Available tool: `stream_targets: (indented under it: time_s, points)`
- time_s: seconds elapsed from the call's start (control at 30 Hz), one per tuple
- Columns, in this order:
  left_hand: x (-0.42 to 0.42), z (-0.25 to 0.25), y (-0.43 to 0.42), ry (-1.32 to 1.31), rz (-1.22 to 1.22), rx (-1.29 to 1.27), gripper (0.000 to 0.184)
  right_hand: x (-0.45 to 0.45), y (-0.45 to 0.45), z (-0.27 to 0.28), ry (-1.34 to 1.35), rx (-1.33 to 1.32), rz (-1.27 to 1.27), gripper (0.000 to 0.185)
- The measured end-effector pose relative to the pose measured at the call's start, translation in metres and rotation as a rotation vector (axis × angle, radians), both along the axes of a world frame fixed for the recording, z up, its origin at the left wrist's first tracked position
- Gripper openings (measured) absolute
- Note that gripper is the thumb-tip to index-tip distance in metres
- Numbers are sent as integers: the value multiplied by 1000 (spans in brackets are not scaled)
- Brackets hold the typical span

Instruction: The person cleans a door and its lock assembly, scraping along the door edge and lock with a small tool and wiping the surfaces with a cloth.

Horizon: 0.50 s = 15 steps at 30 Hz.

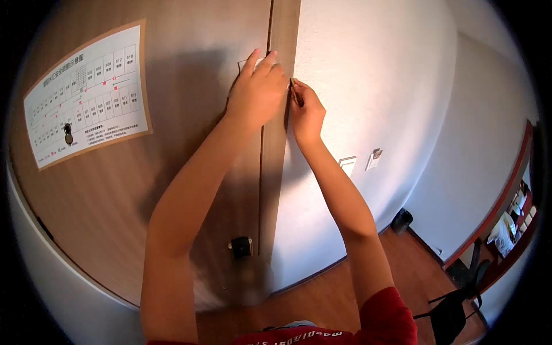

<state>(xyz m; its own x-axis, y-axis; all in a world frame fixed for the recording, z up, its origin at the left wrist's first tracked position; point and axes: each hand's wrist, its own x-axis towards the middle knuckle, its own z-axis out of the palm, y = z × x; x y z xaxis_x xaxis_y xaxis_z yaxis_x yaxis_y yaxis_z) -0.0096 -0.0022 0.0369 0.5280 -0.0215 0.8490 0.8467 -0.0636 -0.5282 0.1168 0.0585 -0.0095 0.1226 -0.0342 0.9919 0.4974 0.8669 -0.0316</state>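
On the left, an evacuation chart (115, 63) is fixed flat to the door (195, 26), presumably to be read there, with the peephole (68, 135) over its lower part. Near the door's right edge, the left hand (259, 86) lies with fingers spread over a pale-edged piece (242, 64), mostly hidden, likely to steady it; whether the fingers grip it, I cannot tell. The door lock (242, 246) sits below. Just right, beside the door frame (282, 34), the right hand (309, 115) has a narrow pinch on a small dark item (296, 95), perhaps for fine control. Farther right, a wall switch (347, 165) is within reach; a wastebasket (401, 221) stands far off by the wall.
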Motion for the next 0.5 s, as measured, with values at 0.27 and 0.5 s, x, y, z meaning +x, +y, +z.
stream_targets:
  time_s: [0.27,0.5]
  points:
    - [1,0,-4,24,44,-29,18,-5,-1,-2,57,-4,20,21]
    - [1,0,-2,19,29,-15,15,-4,-1,-2,67,-35,-1,18]
